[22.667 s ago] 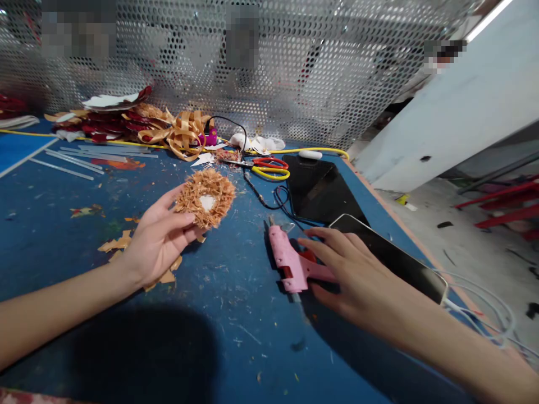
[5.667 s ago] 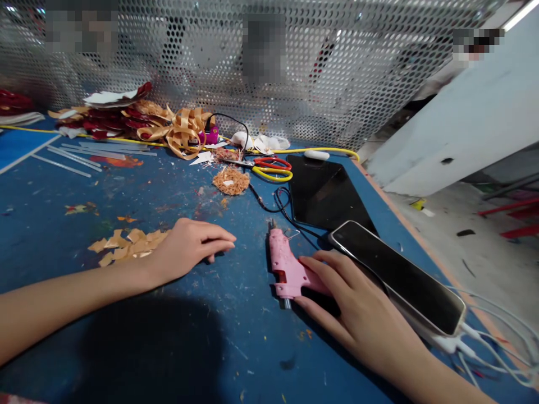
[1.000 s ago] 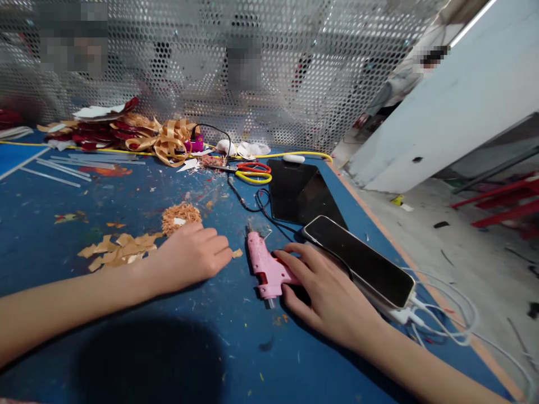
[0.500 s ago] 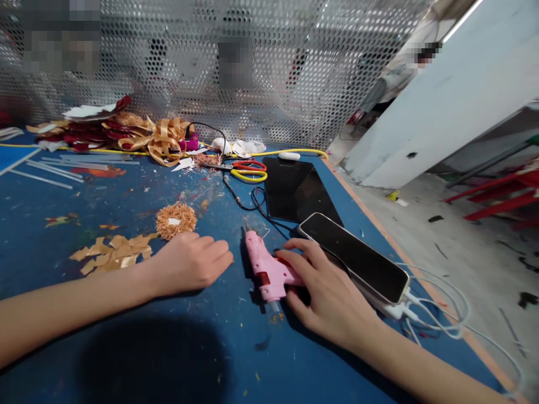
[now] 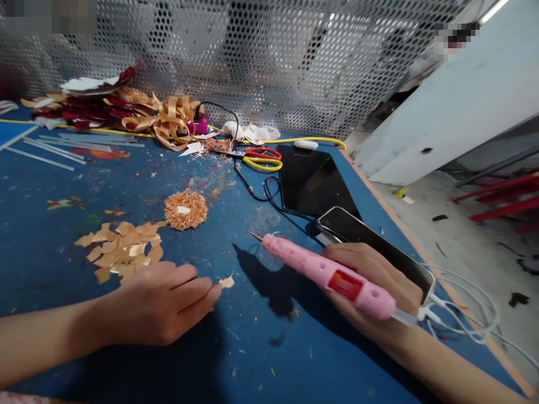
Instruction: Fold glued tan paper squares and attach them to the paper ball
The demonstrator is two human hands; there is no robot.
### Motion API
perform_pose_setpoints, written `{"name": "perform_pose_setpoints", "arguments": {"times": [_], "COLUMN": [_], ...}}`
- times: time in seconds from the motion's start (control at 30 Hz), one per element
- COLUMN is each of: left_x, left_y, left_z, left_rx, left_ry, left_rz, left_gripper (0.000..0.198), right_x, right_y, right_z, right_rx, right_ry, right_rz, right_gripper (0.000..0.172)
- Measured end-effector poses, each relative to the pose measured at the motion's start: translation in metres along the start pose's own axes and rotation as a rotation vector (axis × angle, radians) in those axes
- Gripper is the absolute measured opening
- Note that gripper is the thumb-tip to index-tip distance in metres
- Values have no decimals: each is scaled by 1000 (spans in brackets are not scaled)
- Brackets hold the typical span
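Note:
My right hand (image 5: 370, 286) is wrapped round a pink hot glue gun (image 5: 311, 264), raised off the table with its metal nozzle pointing left. A clear glue stick (image 5: 404, 317) pokes from the gun's rear end. My left hand (image 5: 168, 303) is closed in a pinch on a small piece of gold ribbon (image 5: 227, 282), which sticks out past the fingertips. Beside that hand lies a loose pile of cut gold ribbon pieces (image 5: 126, 247). Beyond it sits a round, frayed tan rosette (image 5: 186, 210) with a white patch at its centre.
Scissors (image 5: 263, 163) with red and yellow handles lie near a black tablet (image 5: 314, 179). A phone (image 5: 379, 252) with white cables rests by my right hand. Glue sticks (image 5: 50, 154) and a heap of ribbon (image 5: 172, 120) lie along the perforated metal screen (image 5: 278, 67).
My right hand has lifted the glue gun off the table and turned its nozzle left. My left hand has come nearer, and a ribbon piece now shows at its fingertips.

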State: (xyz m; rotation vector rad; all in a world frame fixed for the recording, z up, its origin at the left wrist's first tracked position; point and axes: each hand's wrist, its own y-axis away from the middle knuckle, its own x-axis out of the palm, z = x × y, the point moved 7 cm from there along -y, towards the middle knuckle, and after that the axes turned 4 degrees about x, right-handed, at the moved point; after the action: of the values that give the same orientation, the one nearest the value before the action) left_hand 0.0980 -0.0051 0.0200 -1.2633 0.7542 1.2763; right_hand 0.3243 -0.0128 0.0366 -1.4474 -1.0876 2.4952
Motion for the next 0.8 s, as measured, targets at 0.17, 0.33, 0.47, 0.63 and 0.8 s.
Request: {"name": "perform_pose_setpoints", "arguments": {"times": [0.17,0.33,0.47,0.63,0.8], "left_x": [-5,3,9,11,11], "left_y": [2,1,1,2,1], "left_z": [1,2,2,2,2], "left_rx": [37,15,-9,-14,-2], "left_ry": [45,114,127,129,120], "left_rz": [-88,-18,30,41,34], "left_gripper": [19,23,27,28,28], "right_x": [7,11,16,15,18], "right_y": [10,11,12,13,16], "right_z": [-2,13,27,29,35], "right_rx": [37,-58,-130,-11,-79], "right_ry": [-46,-210,-208,-136,-13], "right_rz": [57,107,190,157,314], "right_gripper": [12,18,19,21,21]}}
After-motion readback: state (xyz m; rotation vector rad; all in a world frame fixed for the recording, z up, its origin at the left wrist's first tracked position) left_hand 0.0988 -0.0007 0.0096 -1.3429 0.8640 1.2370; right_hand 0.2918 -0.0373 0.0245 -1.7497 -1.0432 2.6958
